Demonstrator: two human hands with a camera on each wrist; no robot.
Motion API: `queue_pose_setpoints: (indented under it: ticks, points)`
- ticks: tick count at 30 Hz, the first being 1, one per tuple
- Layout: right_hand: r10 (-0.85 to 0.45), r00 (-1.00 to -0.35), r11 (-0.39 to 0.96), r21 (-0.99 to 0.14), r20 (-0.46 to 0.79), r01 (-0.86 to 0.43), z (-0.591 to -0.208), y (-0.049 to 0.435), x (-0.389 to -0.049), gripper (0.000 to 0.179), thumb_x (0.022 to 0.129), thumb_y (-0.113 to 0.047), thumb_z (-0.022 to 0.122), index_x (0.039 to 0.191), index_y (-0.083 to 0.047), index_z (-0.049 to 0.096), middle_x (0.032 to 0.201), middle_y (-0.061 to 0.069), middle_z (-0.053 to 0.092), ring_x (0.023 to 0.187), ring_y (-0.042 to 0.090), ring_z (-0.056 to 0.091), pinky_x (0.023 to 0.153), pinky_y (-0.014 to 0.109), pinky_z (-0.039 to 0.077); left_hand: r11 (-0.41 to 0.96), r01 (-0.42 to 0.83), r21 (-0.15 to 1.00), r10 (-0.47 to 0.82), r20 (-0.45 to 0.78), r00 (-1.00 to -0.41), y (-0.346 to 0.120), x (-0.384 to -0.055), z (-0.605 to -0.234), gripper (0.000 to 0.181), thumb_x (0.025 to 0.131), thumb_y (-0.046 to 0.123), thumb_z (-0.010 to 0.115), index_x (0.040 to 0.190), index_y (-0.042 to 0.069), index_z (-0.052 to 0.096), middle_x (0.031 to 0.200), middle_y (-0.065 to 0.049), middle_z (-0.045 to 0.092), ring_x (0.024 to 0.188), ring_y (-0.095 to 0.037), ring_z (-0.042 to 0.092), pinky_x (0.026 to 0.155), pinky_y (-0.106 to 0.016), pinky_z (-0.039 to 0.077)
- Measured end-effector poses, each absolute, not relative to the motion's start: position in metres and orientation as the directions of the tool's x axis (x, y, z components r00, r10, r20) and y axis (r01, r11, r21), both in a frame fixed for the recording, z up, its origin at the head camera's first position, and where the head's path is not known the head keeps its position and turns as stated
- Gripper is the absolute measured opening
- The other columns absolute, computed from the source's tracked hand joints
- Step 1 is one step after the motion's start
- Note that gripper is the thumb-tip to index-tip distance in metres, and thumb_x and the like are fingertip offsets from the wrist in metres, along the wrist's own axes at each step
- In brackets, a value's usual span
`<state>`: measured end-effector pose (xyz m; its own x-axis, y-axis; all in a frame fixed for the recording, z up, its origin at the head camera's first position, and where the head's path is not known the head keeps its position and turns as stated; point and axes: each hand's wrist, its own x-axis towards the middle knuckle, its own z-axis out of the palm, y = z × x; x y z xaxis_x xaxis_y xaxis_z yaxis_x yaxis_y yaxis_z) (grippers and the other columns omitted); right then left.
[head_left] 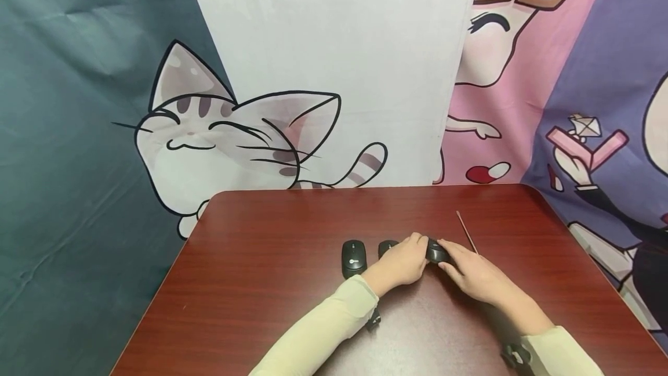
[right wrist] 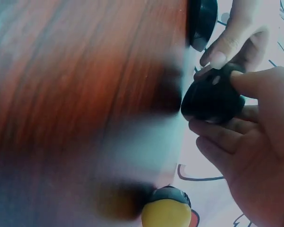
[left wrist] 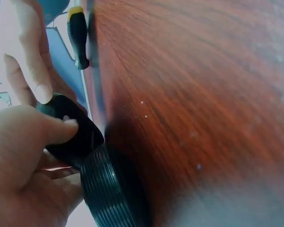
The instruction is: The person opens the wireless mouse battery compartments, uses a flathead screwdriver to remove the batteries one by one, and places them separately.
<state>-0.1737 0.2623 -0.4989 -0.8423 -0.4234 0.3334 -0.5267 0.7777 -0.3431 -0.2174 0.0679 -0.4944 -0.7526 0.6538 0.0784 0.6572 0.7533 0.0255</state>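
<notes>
Both hands hold one black computer mouse [head_left: 436,252] between them, just above or at the table. In the left wrist view my left hand [head_left: 404,261] has its thumb across the mouse [left wrist: 68,135], with other fingers behind it. My right hand [head_left: 476,274] grips the same mouse [right wrist: 213,99] from the other side, thumb on one face and fingers curled on the opposite one. A second black mouse [head_left: 387,246] is partly hidden behind the left hand. To its left lies a third black mouse [head_left: 354,255] with a small white logo.
Behind the right hand lies a screwdriver [head_left: 466,231], its thin shaft pointing away. Its black and yellow handle [left wrist: 78,38] shows in the left wrist view. The reddish-brown table [head_left: 250,283] ends at a cartoon-printed cloth [head_left: 334,45].
</notes>
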Motion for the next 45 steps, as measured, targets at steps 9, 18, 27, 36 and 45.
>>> queue_pose_setpoints:
  ticks: [9, 18, 27, 36, 45]
  points:
    - [-0.350, -0.786, 0.792, -0.286, 0.509, -0.539, -0.491, 0.255, -0.171, 0.048, 0.082, -0.007, 0.078, 0.127, -0.005, 0.062, 0.116, 0.012, 0.070, 0.101, 0.031, 0.070, 0.078, 0.050, 0.060, 0.723, 0.681, 0.115, 0.661, 0.171, -0.731, 0.055, -0.216, -0.481, 0.033, 0.104, 0.025, 0.056, 0.132, 0.007, 0.055, 0.121, -0.002, 0.060, 0.111, -0.010, 0.061, 0.093, -0.019, 0.054]
    - [-0.281, -0.726, 0.749, -0.329, 0.627, -0.574, -0.479, 0.240, -0.163, 0.054, 0.078, -0.001, 0.083, 0.127, -0.001, 0.061, 0.113, 0.010, 0.069, 0.100, 0.025, 0.067, 0.085, 0.033, 0.052, 0.664, 0.682, 0.306, 0.648, 0.220, -0.730, 0.033, -0.204, -0.463, 0.032, 0.106, 0.037, 0.050, 0.127, 0.012, 0.054, 0.109, 0.001, 0.065, 0.101, -0.008, 0.063, 0.086, -0.023, 0.056]
    - [-0.212, -0.734, 0.667, -0.453, 0.646, -0.591, -0.464, 0.220, -0.149, 0.059, 0.080, 0.004, 0.080, 0.134, -0.005, 0.058, 0.107, 0.003, 0.069, 0.094, 0.015, 0.064, 0.089, 0.007, 0.043, 0.554, 0.598, 0.579, 0.589, 0.235, -0.773, 0.011, -0.185, -0.449, 0.037, 0.106, 0.036, 0.053, 0.132, 0.010, 0.053, 0.108, 0.002, 0.066, 0.087, -0.002, 0.058, 0.076, -0.014, 0.050]
    - [-0.114, -0.822, 0.586, -0.630, 0.558, -0.509, -0.456, 0.199, -0.136, 0.056, 0.090, -0.001, 0.074, 0.140, -0.015, 0.055, 0.106, 0.002, 0.073, 0.095, 0.007, 0.068, 0.087, 0.003, 0.049, 0.295, 0.445, 0.846, 0.528, 0.244, -0.814, -0.004, -0.167, -0.443, 0.040, 0.104, 0.026, 0.059, 0.140, 0.009, 0.049, 0.102, -0.002, 0.066, 0.079, 0.002, 0.062, 0.064, -0.022, 0.062]
    - [-0.146, -0.882, 0.470, -0.753, 0.448, -0.460, -0.447, 0.182, -0.123, 0.052, 0.097, -0.009, 0.067, 0.145, -0.023, 0.052, 0.109, -0.003, 0.070, 0.093, 0.006, 0.066, 0.076, 0.017, 0.056, 0.224, 0.332, 0.916, 0.483, 0.192, -0.854, -0.024, -0.149, -0.434, 0.042, 0.101, 0.024, 0.064, 0.138, 0.008, 0.052, 0.108, -0.006, 0.070, 0.071, -0.001, 0.061, 0.060, -0.029, 0.062]
